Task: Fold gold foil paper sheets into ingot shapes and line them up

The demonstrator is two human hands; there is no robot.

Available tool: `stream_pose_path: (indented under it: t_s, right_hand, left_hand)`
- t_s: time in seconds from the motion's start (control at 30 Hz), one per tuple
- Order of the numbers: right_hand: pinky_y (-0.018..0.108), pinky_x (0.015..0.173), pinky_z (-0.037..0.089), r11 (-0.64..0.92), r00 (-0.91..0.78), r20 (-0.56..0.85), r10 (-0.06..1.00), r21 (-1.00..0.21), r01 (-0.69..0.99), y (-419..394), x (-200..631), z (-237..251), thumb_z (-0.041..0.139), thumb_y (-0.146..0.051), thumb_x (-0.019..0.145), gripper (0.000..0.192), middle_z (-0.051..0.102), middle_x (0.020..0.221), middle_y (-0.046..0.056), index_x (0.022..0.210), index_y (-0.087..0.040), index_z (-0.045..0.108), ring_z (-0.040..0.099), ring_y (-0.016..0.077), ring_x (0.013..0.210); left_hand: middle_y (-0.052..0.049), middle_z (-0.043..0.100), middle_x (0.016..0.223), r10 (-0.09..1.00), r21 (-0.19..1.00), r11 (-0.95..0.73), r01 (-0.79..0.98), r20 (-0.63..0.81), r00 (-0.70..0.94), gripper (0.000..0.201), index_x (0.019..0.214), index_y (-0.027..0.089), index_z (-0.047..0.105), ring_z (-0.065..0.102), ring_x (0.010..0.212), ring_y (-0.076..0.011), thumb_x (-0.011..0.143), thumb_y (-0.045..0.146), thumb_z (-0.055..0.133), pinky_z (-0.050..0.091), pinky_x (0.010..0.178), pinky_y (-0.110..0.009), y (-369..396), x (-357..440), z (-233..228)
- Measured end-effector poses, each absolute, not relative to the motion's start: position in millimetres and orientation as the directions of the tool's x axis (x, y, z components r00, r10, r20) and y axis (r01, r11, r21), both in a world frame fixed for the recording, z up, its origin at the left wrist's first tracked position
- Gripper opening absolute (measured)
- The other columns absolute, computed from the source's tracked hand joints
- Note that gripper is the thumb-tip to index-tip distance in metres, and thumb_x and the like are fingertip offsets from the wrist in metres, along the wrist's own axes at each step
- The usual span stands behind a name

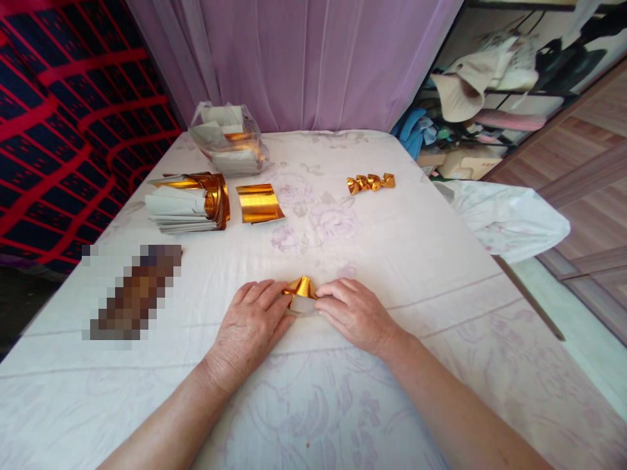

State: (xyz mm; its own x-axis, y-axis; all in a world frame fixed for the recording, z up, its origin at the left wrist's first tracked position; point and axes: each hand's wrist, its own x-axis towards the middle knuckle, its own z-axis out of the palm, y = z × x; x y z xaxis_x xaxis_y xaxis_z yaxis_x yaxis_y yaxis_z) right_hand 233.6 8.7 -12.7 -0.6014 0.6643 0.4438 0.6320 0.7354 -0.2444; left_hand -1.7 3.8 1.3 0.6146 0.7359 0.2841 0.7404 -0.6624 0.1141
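Observation:
A partly folded sheet of gold foil paper (pixel 304 303) lies on the table between my two hands, its pale underside facing me at the near edge. My left hand (pixel 255 320) grips its left side, fingers pressed together over the paper. On the right side, the fingers and thumb of my right hand (pixel 360 316) pinch the other end; the fingertips partly hide the folds. Farther off, a row of several folded gold foil pieces (pixel 371 183) sits at the right. A single flat gold sheet (pixel 259 203) rests left of the middle, curling slightly.
A fanned stack of gold and white sheets (pixel 189 205) stands at the left, with a clear plastic bag (pixel 230 140) of more paper behind it. A pixelated patch (pixel 137 294) covers something at the left. Shelves (pixel 494 91) stand beyond the table's right side; a white plastic bag (pixel 514 219) hangs there.

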Motion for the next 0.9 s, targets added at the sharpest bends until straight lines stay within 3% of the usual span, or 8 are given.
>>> stream_pose_path:
  t_s: [0.17, 0.37, 0.6, 0.77, 0.9]
  right_hand:
    - [0.033, 0.073, 0.046, 0.754, -0.641, 0.414, 0.646, -0.217, 0.62, 5, 222, -14, 0.055, -0.019, 0.095, 0.015, 0.068, 0.087, 0.005, 0.087, -0.017, 0.067, 0.059, 0.0182, 0.078]
    - [0.032, 0.076, 0.046, 0.715, -0.581, 0.418, 0.698, -0.372, 0.592, 3, 222, -18, 0.055, -0.02, 0.095, 0.016, 0.068, 0.091, 0.004, 0.084, -0.02, 0.068, 0.06, 0.017, 0.082]
    - [0.033, 0.077, 0.047, 0.664, -0.536, 0.391, 0.748, -0.444, 0.602, 4, 222, -19, 0.058, -0.015, 0.09, 0.014, 0.068, 0.089, 0.004, 0.081, -0.021, 0.067, 0.06, 0.018, 0.083]
    - [0.036, 0.081, 0.048, 0.633, -0.533, 0.346, 0.772, -0.495, 0.595, 3, 224, -18, 0.06, -0.01, 0.08, 0.016, 0.068, 0.095, 0.005, 0.091, -0.02, 0.064, 0.061, 0.0203, 0.089]
    - [0.034, 0.078, 0.047, 0.627, -0.518, 0.354, 0.779, -0.468, 0.623, 3, 221, -18, 0.061, -0.013, 0.083, 0.009, 0.067, 0.09, 0.004, 0.081, -0.022, 0.062, 0.06, 0.0192, 0.085]
  left_hand:
    - [-0.011, 0.066, 0.124, 0.723, 0.203, -0.682, 0.703, 0.335, 0.605, 0.027, 0.119, 0.017, 0.063, 0.064, 0.108, -0.0242, 0.095, 0.022, 0.052, 0.053, 0.093, -0.042, -2, 6, -5]
    - [-0.009, 0.07, 0.114, 0.718, 0.226, -0.691, 0.687, 0.324, 0.616, 0.017, 0.092, 0.018, 0.069, 0.066, 0.103, -0.0237, 0.094, 0.022, 0.053, 0.055, 0.091, -0.041, -1, 6, -8]
    - [-0.008, 0.071, 0.111, 0.718, 0.198, -0.689, 0.697, 0.314, 0.621, 0.016, 0.088, 0.019, 0.07, 0.064, 0.105, -0.0257, 0.093, 0.023, 0.056, 0.053, 0.092, -0.045, -3, 8, -5]
    - [-0.007, 0.071, 0.113, 0.741, 0.218, -0.665, 0.714, 0.304, 0.598, 0.015, 0.091, 0.02, 0.07, 0.065, 0.104, -0.0254, 0.093, 0.022, 0.056, 0.05, 0.097, -0.049, -4, 10, -7]
    - [-0.006, 0.071, 0.115, 0.765, 0.234, -0.64, 0.732, 0.286, 0.577, 0.019, 0.092, 0.021, 0.07, 0.065, 0.106, -0.0246, 0.094, 0.022, 0.051, 0.047, 0.1, -0.049, -5, 10, -7]
